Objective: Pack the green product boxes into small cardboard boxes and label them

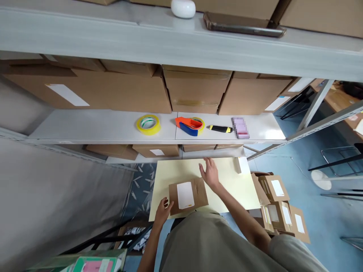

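Observation:
A brown cardboard box (pixel 200 193) with a white label (pixel 185 195) on its top lies on the pale yellow work table (pixel 229 189), close to my body. At the box's left side is my left hand (pixel 163 212), its fingers loosely bent and apart; whether a fingertip touches the cardboard I cannot tell. My right hand (pixel 210 173) hovers by the far right corner of the box, fingers spread, holding nothing. On the table's right part stands a small white box (pixel 241 165).
A shelf (pixel 113 126) beyond the table carries a yellow tape roll (pixel 148 125), an orange-and-blue tape dispenser (pixel 188 125) and a black-and-yellow utility knife (pixel 220 129). Higher up lies a phone (pixel 244 25). Labelled cartons (pixel 279 189) are piled on the floor at right.

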A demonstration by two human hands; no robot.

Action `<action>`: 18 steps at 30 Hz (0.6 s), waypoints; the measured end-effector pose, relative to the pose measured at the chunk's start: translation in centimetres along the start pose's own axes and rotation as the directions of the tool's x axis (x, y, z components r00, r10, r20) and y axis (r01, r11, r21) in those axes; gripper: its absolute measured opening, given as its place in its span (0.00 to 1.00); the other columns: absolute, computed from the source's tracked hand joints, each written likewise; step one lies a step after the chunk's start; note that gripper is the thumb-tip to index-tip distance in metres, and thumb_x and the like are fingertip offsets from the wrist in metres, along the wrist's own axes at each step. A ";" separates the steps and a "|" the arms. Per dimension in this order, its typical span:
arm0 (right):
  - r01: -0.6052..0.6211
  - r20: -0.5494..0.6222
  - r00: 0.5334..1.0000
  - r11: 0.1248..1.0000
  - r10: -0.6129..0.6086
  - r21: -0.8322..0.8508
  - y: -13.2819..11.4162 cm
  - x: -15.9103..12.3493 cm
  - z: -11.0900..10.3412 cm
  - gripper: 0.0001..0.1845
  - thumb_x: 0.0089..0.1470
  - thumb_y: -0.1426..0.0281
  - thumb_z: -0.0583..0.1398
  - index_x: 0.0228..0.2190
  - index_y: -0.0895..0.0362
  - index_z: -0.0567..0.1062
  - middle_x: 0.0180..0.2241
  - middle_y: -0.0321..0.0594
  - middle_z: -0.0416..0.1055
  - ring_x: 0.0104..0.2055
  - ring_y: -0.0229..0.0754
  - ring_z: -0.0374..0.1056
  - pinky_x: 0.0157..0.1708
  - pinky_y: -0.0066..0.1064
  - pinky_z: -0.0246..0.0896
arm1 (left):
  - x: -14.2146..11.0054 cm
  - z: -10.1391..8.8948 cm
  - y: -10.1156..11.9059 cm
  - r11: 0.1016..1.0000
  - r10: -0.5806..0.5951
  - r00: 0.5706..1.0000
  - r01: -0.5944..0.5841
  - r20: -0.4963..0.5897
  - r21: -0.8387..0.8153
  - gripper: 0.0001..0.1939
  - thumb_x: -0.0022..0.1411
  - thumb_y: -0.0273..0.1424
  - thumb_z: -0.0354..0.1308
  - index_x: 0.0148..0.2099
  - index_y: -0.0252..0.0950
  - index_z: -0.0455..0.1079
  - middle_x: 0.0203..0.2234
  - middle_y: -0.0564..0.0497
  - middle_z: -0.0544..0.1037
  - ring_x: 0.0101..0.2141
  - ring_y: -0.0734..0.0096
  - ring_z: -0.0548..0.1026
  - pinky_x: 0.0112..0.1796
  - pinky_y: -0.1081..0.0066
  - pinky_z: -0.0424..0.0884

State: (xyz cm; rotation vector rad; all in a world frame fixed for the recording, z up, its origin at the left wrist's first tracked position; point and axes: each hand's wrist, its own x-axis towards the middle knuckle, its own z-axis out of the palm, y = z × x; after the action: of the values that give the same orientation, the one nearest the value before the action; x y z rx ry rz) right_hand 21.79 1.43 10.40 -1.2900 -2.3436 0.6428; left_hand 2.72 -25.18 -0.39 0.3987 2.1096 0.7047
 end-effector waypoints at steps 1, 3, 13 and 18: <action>-0.099 0.102 0.990 0.995 0.096 0.023 1.7 -2.9 1.1 0.26 0.78 0.60 0.53 0.65 0.59 0.77 0.58 0.61 0.79 0.60 0.61 0.78 0.62 0.53 0.75 | -0.2 0.0 0.0 1.000 -0.007 1.000 0.007 0.014 0.009 0.24 0.66 0.41 0.62 0.60 0.34 0.74 0.63 0.28 0.81 0.61 0.43 0.84 0.58 0.55 0.84; -0.281 0.338 0.907 0.959 0.250 0.043 4.5 -8.1 3.0 0.21 0.75 0.61 0.58 0.60 0.58 0.79 0.53 0.58 0.82 0.50 0.56 0.83 0.53 0.48 0.81 | -0.6 0.1 0.8 0.999 0.011 1.000 -0.012 0.016 0.052 0.22 0.66 0.39 0.61 0.58 0.34 0.76 0.59 0.31 0.85 0.58 0.44 0.86 0.55 0.55 0.84; -0.398 0.515 0.815 0.903 0.265 0.164 11.3 -13.1 1.7 0.17 0.73 0.74 0.58 0.58 0.57 0.79 0.55 0.53 0.80 0.49 0.47 0.84 0.51 0.33 0.77 | 0.8 4.3 7.7 0.924 0.131 0.990 -0.144 0.060 0.355 0.13 0.70 0.35 0.61 0.53 0.38 0.79 0.51 0.39 0.89 0.52 0.52 0.88 0.54 0.61 0.82; -0.462 0.476 0.812 0.870 0.338 0.171 15.1 -13.0 0.6 0.16 0.73 0.74 0.59 0.57 0.58 0.80 0.59 0.54 0.78 0.52 0.47 0.82 0.56 0.33 0.74 | 2.3 8.5 9.8 0.817 0.217 0.968 -0.250 0.124 0.520 0.17 0.73 0.35 0.57 0.59 0.36 0.77 0.48 0.39 0.88 0.50 0.50 0.88 0.53 0.58 0.83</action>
State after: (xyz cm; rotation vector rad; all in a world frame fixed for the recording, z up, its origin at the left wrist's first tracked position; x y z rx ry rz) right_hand 38.23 -2.67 -0.07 -1.6583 -2.1788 1.4823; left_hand 8.56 -13.31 0.10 0.9883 2.1994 0.2133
